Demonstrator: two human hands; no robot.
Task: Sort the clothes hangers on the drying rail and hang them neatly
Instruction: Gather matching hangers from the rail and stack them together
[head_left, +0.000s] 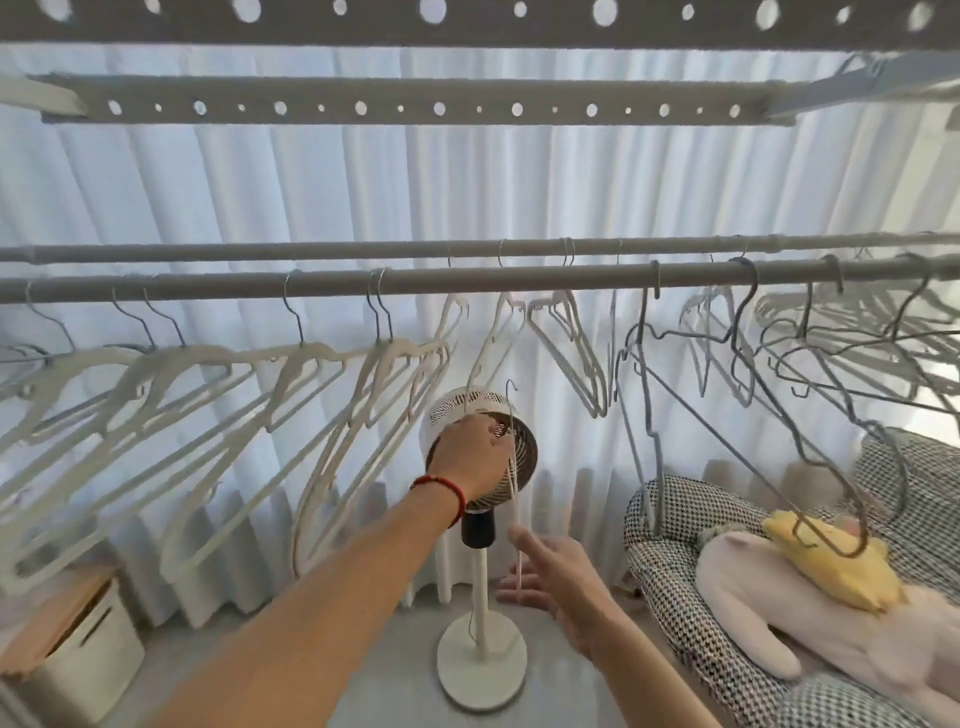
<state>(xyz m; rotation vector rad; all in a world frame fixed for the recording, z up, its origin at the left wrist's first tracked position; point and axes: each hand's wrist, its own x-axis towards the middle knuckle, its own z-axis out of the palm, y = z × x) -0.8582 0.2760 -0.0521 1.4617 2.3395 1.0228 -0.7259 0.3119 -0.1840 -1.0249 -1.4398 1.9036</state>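
Observation:
Two grey drying rails run across the view, the near rail (467, 278) and the far rail (311, 251). Several white hangers (171, 400) hang on the near rail's left part, several grey wire hangers (810, 374) crowd its right part, and a few white hangers (566, 343) hang from the far rail. My left hand (470, 454), with a red wrist band, grips a thin white hanger (514, 467) seen edge-on below the rails, its hook free. My right hand (550, 577) is open under it, fingers at the hanger's lower end.
A white pedestal fan (480, 597) stands on the floor behind my hands. A houndstooth sofa (675, 525) with pink and yellow plush toys sits at right. A box (78, 649) stands at lower left. White curtains fill the back, and perforated rack bars (415, 106) span overhead.

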